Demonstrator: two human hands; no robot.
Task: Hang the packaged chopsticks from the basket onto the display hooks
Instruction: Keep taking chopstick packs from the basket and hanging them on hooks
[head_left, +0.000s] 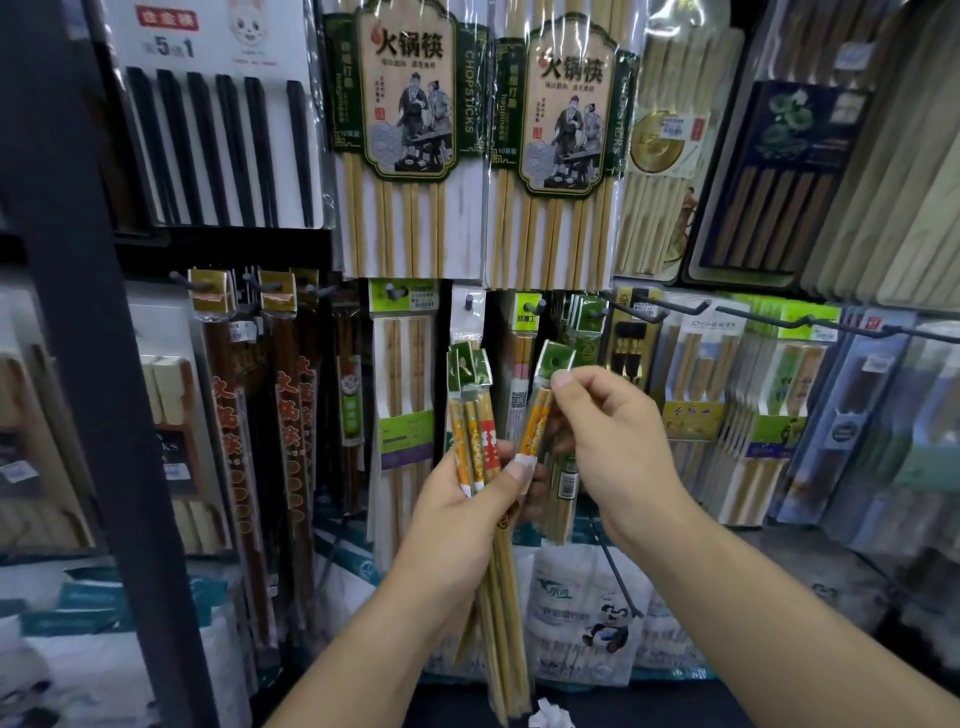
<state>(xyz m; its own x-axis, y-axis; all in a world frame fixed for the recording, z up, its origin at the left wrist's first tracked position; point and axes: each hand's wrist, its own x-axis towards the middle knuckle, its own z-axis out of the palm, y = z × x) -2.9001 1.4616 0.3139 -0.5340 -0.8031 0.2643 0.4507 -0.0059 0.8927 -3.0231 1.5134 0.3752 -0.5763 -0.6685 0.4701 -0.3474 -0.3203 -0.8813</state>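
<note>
Head view, shop display wall.

The left hand is curled tight round a bundle of packs. They are slim bamboo chopsticks in glossy clear sleeves, with orange and red printed wraps near the top and folded green card headers above. The pale sticks run down past the wrist, near the middle of the scene.

The right hand pinches a single pack of the same kind between thumb and forefinger, at its green header card. This pack tilts, and its lower end meets the left thumb. Both lots are held in the air in front of the lower row, not yet on a peg.

Just right of the hands a wire hook juts from the wall. It is thin dark metal with an upturned tip.

To the left hang long red-brown chopsticks in narrow sleeves with gold characters. Above are two broad hot-pot chopstick packs with green-framed labels under wrinkled shiny film. Far left at the top, black chopsticks sit on a white card. A dark matte post crosses the near left. Low down lies a white plastic bag with a panda print.

The right edge is blurred, so I cannot read those packs.
</note>
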